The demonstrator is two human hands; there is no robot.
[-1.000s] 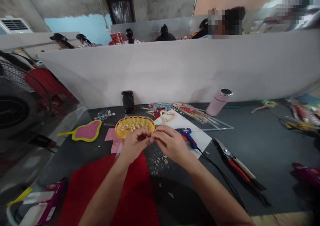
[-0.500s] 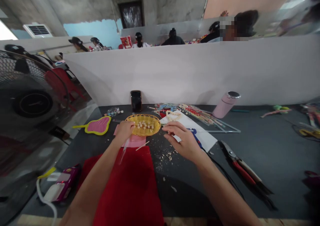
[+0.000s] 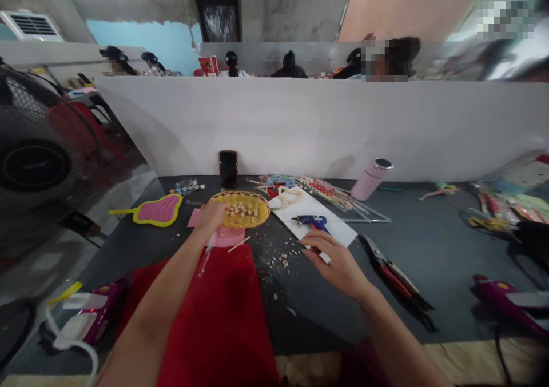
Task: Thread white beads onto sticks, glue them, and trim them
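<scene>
My left hand [image 3: 213,214] is at the left edge of a yellow woven basket [image 3: 259,218], its fingers closed over the rim; whether they hold something small is hidden. Small pale pieces [image 3: 242,209] lie in the basket. Over the dark table, my right hand [image 3: 328,256] has thumb and fingers apart, with nothing visible between them. It is just below a blue glue gun [image 3: 312,220] on white paper [image 3: 341,230]. Light crumbs [image 3: 283,258] are scattered to its left. A thin stick [image 3: 239,244] lies below the basket, across pink sheets [image 3: 227,238].
Red cloth [image 3: 223,318] covers the near left. Red-handled cutters [image 3: 397,278] lie at the right. A pink bottle [image 3: 371,179], a phone [image 3: 228,169] and bundled sticks [image 3: 330,191] are along the white partition [image 3: 266,124]. People sit beyond it.
My right hand has moved down and away from the basket, uncovering the glue gun. My left hand stays at the basket's left edge. The view has turned slightly right.
</scene>
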